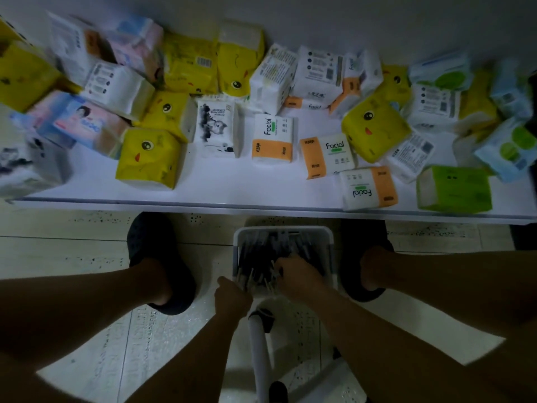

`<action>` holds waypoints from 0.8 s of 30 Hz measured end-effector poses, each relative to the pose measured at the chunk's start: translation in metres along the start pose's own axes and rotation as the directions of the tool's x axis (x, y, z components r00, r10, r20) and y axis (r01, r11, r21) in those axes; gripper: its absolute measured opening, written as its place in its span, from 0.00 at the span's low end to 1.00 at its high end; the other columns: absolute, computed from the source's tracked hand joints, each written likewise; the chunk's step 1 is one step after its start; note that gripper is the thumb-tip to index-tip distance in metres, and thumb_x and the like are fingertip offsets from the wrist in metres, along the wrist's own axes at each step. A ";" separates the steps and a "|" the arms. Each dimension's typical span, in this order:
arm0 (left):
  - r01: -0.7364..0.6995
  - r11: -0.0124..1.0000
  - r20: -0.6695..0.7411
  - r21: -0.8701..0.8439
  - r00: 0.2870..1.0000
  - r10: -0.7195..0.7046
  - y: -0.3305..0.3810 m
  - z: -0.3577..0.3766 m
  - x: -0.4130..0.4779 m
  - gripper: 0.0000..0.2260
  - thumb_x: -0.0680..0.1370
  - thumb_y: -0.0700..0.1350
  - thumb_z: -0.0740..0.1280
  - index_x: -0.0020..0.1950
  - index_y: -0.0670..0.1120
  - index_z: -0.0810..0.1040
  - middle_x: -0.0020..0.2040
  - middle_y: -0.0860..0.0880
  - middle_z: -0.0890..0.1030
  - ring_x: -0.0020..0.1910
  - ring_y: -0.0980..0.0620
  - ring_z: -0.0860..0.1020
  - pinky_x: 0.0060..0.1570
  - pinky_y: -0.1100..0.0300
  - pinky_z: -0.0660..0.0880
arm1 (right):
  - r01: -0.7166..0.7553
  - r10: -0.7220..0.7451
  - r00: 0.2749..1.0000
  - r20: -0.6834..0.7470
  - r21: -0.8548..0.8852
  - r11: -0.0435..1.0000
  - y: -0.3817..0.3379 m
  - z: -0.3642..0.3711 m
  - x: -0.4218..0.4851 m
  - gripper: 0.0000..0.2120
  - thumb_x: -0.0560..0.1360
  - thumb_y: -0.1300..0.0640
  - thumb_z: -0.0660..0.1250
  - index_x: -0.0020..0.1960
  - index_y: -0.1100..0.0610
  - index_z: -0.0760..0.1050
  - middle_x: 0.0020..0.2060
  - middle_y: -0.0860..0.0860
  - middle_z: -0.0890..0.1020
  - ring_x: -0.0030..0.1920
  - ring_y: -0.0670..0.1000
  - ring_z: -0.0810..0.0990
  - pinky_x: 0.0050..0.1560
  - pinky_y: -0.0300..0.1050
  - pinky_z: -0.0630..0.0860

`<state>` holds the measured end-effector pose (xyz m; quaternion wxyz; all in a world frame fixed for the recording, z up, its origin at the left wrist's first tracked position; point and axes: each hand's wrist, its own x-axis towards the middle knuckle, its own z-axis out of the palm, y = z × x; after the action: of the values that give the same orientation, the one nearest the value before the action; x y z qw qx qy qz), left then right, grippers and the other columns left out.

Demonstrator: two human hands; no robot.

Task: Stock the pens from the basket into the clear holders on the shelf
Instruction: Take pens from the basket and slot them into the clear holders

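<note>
Pale tiled floor (87, 257) held a white plastic basket (331, 257) of dark slim pens (261, 254); right hand (296, 276) fingers (283, 266) curled round a bunch; left hand (232, 295) at the near rim, grip impossible to tell; best lifted as one aligned, modest bundle.

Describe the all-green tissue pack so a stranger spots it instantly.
Follow the near edge of the white table to its right end. The green pack sits there, right of an orange-and-white Facial pack. It alone is solid lime green; its neighbours are orange, white or pale blue.
</note>
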<state>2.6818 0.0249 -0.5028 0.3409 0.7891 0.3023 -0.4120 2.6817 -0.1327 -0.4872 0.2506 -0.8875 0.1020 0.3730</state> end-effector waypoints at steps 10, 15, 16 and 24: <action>0.077 0.990 0.174 -0.121 0.983 -0.055 0.033 -0.031 -0.016 0.31 0.73 0.31 0.69 0.71 0.40 0.57 0.45 0.39 0.78 0.39 0.47 0.81 0.37 0.57 0.79 | 0.110 -0.052 0.985 0.163 -0.371 0.922 -0.011 0.013 0.010 0.20 0.81 0.56 0.57 0.72 0.57 0.67 0.67 0.58 0.69 0.67 0.61 0.67 0.67 0.55 0.65; 0.062 0.992 0.266 -0.112 0.964 -0.030 0.035 -0.049 -0.027 0.12 0.77 0.38 0.66 0.59 0.39 0.69 0.45 0.39 0.81 0.41 0.46 0.81 0.39 0.56 0.79 | 0.044 0.024 0.976 0.218 -0.300 0.953 -0.017 0.018 0.020 0.26 0.79 0.56 0.59 0.76 0.59 0.59 0.70 0.60 0.65 0.69 0.63 0.64 0.70 0.57 0.63; 0.075 0.991 0.287 -0.107 0.957 -0.041 0.035 -0.051 -0.031 0.09 0.79 0.41 0.64 0.57 0.39 0.72 0.44 0.40 0.80 0.41 0.46 0.81 0.39 0.56 0.78 | 0.006 0.054 0.973 0.225 -0.256 0.967 -0.019 0.019 0.022 0.27 0.79 0.55 0.59 0.76 0.60 0.58 0.71 0.60 0.65 0.69 0.63 0.64 0.70 0.57 0.63; 0.013 0.999 0.241 -0.030 0.970 -0.006 0.037 -0.068 -0.047 0.07 0.78 0.43 0.64 0.48 0.39 0.77 0.36 0.45 0.77 0.34 0.50 0.77 0.35 0.60 0.74 | -0.207 0.210 0.977 -0.031 0.077 0.975 -0.019 0.007 0.014 0.10 0.77 0.55 0.66 0.49 0.61 0.81 0.43 0.55 0.81 0.43 0.56 0.79 0.43 0.46 0.75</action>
<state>2.7179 0.0472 -0.4230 0.3852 0.7264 0.2689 -0.5017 2.6938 -0.1125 -0.4945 0.2406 -0.8691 0.2130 0.3759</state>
